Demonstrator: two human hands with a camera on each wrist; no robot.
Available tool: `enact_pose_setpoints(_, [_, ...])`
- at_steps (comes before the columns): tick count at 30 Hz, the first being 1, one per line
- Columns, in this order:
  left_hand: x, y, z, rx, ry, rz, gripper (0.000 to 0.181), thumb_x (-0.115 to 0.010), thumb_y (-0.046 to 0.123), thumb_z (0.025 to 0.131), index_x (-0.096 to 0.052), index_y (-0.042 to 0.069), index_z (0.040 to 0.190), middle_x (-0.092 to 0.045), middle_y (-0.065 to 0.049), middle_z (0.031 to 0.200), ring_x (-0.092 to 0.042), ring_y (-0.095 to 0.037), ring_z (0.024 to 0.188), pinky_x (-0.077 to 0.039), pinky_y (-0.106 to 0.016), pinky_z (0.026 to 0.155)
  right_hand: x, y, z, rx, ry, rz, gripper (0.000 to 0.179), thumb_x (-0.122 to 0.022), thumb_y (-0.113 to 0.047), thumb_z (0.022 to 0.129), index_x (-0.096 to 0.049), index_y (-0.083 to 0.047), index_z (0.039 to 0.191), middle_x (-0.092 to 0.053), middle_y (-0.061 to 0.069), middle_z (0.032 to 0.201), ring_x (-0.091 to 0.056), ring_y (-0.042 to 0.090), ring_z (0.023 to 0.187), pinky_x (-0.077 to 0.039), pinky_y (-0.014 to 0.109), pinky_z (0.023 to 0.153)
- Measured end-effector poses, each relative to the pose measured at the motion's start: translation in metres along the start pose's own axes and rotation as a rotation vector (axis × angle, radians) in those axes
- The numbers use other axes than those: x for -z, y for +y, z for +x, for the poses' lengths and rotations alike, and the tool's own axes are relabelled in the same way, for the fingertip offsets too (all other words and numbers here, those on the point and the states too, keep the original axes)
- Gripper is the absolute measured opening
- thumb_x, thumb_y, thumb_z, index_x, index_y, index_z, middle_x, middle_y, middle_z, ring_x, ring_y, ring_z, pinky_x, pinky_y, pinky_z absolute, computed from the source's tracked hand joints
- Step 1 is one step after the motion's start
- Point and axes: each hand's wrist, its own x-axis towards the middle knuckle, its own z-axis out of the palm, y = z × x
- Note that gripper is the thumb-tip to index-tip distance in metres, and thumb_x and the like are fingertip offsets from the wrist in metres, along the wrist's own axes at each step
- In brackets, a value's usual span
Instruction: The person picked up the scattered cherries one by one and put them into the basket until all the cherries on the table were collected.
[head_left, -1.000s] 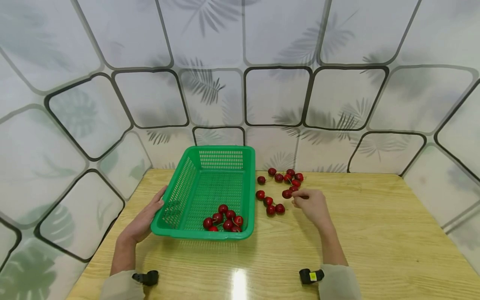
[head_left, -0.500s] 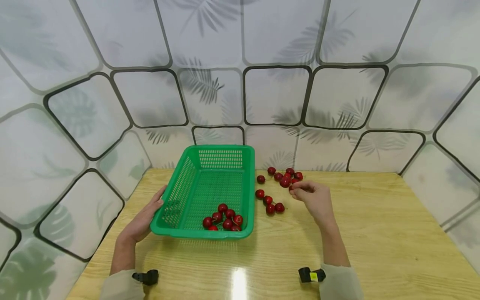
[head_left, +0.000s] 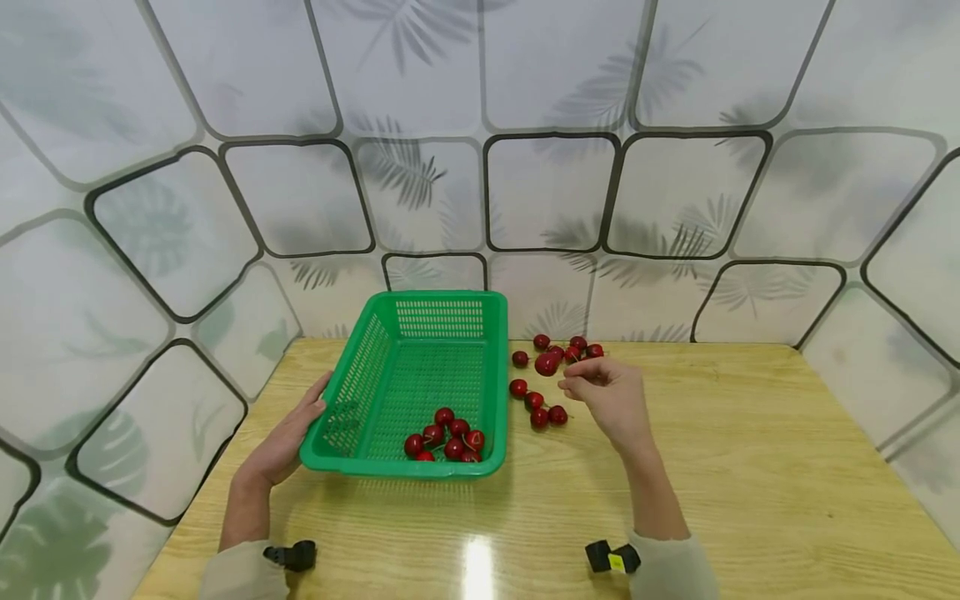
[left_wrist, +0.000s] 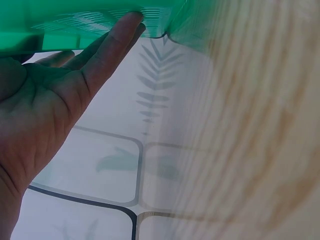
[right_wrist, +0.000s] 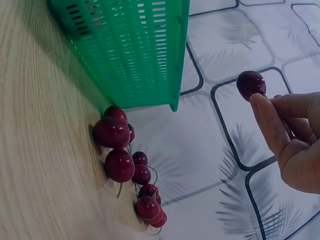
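Observation:
My right hand (head_left: 611,404) pinches a dark red cherry (right_wrist: 251,85) between thumb and fingertips, up off the table. In the head view this cherry (head_left: 547,364) hangs just left of the fingertips, over the loose cherries. My left hand (head_left: 288,437) rests against the left side of a green plastic basket (head_left: 405,469); in the left wrist view its fingers (left_wrist: 107,55) lie straight along the outer wall. Several cherries (head_left: 453,448) sit in the basket's near right corner. Other cherries (head_left: 539,417) lie on the table right of the basket.
The wooden table (head_left: 750,467) ends at the back against a patterned wall covering (head_left: 555,192). Close to the basket's right wall lies one row of cherries; another cluster (head_left: 577,342) is near the back edge. A black strap mount (head_left: 612,557) sits at the right wrist.
My right hand has lifted a cherry from the group at the right and moved it left toward the basket. My left hand and the basket have stayed in place.

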Motion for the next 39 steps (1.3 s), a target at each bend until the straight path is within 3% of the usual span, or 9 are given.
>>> enact_pose_setpoints(10, [0.001, 0.002, 0.000, -0.003, -0.003, -0.004, 0.065, -0.024, 0.038, 0.111, 0.016, 0.018, 0.159, 0.019, -0.018, 0.162, -0.056, -0.007, 0.111, -0.047, -0.020, 0.089, -0.022, -0.001, -0.005, 0.108, -0.008, -0.069, 0.011, -0.069, 0.006, 0.090, -0.069, 0.009, 0.100, -0.069, 0.021, 0.086, -0.068, 0.010, 0.069, -0.058, 0.029, 0.065])
enact_pose_setpoints(15, [0.002, 0.001, 0.001, -0.008, -0.008, -0.016, 0.064, -0.024, 0.037, 0.111, 0.016, 0.018, 0.159, 0.018, -0.018, 0.162, -0.059, -0.009, 0.107, -0.048, -0.021, 0.089, -0.040, 0.001, -0.010, 0.150, -0.032, -0.126, 0.007, -0.073, 0.003, 0.087, -0.073, 0.003, 0.094, -0.070, 0.016, 0.082, -0.066, 0.012, 0.068, -0.055, 0.026, 0.064])
enact_pose_setpoints(25, [0.001, 0.002, 0.000, -0.004, -0.006, -0.011, 0.064, -0.023, 0.037, 0.111, 0.016, 0.019, 0.159, 0.015, -0.019, 0.162, -0.060, -0.011, 0.107, -0.049, -0.023, 0.088, -0.080, -0.002, -0.018, 0.199, -0.126, -0.217, 0.007, -0.075, 0.003, 0.085, -0.075, 0.000, 0.091, -0.072, 0.007, 0.082, -0.065, 0.015, 0.071, -0.052, 0.023, 0.064])
enact_pose_setpoints(33, [-0.001, 0.002, 0.001, 0.009, 0.001, -0.006, 0.064, -0.023, 0.037, 0.111, 0.017, 0.018, 0.159, 0.014, -0.019, 0.162, -0.061, -0.011, 0.102, -0.050, -0.024, 0.087, -0.100, -0.002, -0.008, 0.291, -0.193, -0.355, 0.006, -0.075, 0.001, 0.086, -0.074, -0.002, 0.090, -0.072, 0.005, 0.080, -0.064, 0.013, 0.070, -0.053, 0.024, 0.064])
enact_pose_setpoints(39, [-0.002, 0.002, -0.001, 0.017, 0.009, -0.005, 0.065, -0.023, 0.037, 0.111, 0.017, 0.017, 0.158, 0.015, -0.018, 0.163, -0.059, -0.008, 0.107, -0.048, -0.022, 0.088, -0.117, -0.003, -0.004, 0.290, -0.306, -0.405, 0.005, -0.071, 0.001, 0.089, -0.073, -0.002, 0.092, -0.072, 0.006, 0.085, -0.066, 0.015, 0.074, -0.052, 0.023, 0.064])
